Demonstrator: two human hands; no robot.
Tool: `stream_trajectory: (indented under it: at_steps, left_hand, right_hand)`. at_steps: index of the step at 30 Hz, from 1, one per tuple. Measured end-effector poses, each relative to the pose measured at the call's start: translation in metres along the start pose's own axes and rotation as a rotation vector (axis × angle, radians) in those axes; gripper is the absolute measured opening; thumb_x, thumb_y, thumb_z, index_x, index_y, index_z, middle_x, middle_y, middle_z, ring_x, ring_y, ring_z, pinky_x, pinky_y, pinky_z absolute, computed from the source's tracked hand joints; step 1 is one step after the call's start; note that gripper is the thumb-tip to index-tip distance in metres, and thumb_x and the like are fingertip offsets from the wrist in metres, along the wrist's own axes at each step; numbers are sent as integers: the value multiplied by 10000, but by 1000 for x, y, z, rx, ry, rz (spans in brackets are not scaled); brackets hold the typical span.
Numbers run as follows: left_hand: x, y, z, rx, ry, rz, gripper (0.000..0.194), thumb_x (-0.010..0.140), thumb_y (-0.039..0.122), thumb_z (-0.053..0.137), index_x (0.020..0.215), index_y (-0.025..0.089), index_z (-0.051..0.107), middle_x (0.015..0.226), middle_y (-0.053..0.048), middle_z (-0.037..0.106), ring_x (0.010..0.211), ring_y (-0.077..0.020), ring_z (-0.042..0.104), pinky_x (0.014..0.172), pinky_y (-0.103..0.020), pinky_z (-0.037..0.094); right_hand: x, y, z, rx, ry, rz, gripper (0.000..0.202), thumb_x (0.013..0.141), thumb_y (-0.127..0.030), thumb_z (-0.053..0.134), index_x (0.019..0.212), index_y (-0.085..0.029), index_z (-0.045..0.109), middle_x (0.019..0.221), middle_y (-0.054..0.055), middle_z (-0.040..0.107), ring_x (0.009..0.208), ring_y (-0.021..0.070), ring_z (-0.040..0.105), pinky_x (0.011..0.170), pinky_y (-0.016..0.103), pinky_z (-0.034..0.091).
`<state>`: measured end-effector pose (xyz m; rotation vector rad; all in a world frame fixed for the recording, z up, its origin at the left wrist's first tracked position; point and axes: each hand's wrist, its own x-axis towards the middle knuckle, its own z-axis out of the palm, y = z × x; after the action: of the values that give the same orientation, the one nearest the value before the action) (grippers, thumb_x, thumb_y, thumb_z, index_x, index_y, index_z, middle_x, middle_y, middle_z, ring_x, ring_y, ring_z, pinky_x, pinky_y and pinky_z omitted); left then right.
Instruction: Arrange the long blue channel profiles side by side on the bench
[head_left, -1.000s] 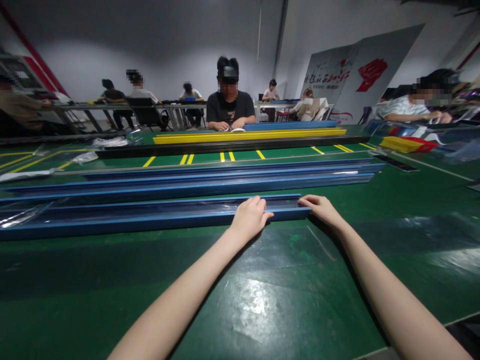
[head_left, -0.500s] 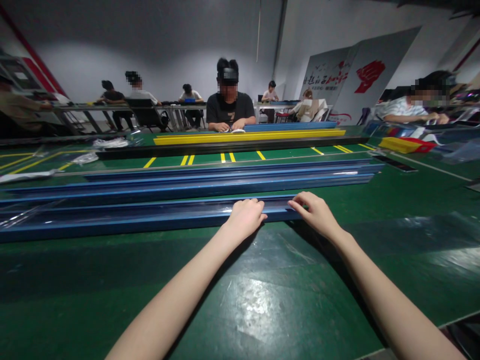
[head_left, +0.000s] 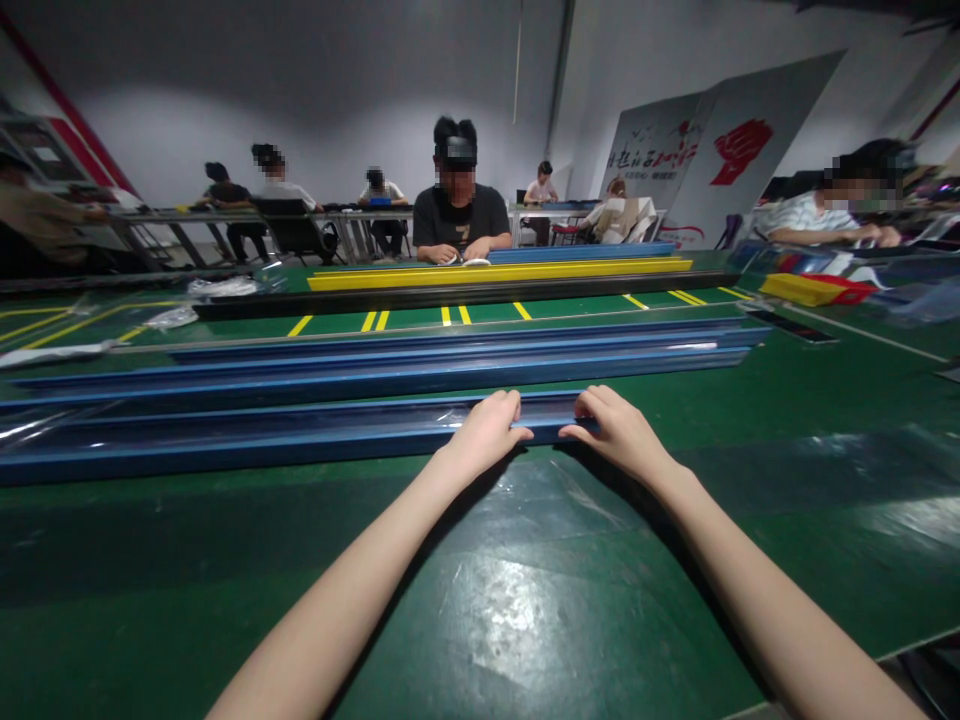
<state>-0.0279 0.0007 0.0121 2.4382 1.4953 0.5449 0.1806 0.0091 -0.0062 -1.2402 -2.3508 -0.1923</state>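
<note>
A long blue plastic channel [head_left: 262, 452] lies across the green table [head_left: 420, 600], its trough facing up and a clear film [head_left: 420, 414] shining inside. My left hand [head_left: 489, 425] grips the channel close to its right end, fingers over the trough and thumb along the near wall. Around the right end itself, my right hand [head_left: 611, 428] is closed, with fingers curled inside and thumb against the near side. A short stretch of channel shows between the two hands. Some fingertips are hidden.
More blue channels [head_left: 450, 372] lie just beyond. Farther back are a black strip [head_left: 450, 294] and a yellow strip [head_left: 495, 272]. A phone-like black slab [head_left: 793, 325] and a yellow tray [head_left: 799, 290] lie to the right. A co-worker [head_left: 460, 215] sits opposite.
My right hand has shifted slightly left, its thumb now coming down to the channel's near wall. My left fingers have curled more over the trough.
</note>
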Motion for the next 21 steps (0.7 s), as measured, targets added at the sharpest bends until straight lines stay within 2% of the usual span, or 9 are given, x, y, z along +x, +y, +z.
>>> stream_trajectory:
  at_steps: [7,14,21]
  left_hand:
    - [4,-6,4,-60,39,-57,258,663,323,688,659,175,477,721,1,533,722,-156,521,636,-246,377]
    - [6,-6,2,-84,30,-106,265,647,364,687,610,172,508,645,12,542,649,-142,517,576,-237,350]
    - [5,-8,5,-35,29,-32,231,687,360,653,659,171,523,699,0,557,689,-147,524,613,-241,366]
  right_hand:
    - [0,3,2,48,-36,27,263,784,-455,520,733,-204,460,740,42,519,719,182,469,623,277,371]
    - [1,3,2,94,-74,60,258,775,-451,523,731,-201,474,744,47,526,725,182,468,633,280,374]
    - [5,4,2,90,-136,12,256,809,-447,465,727,-206,445,746,46,529,720,178,462,646,278,365]
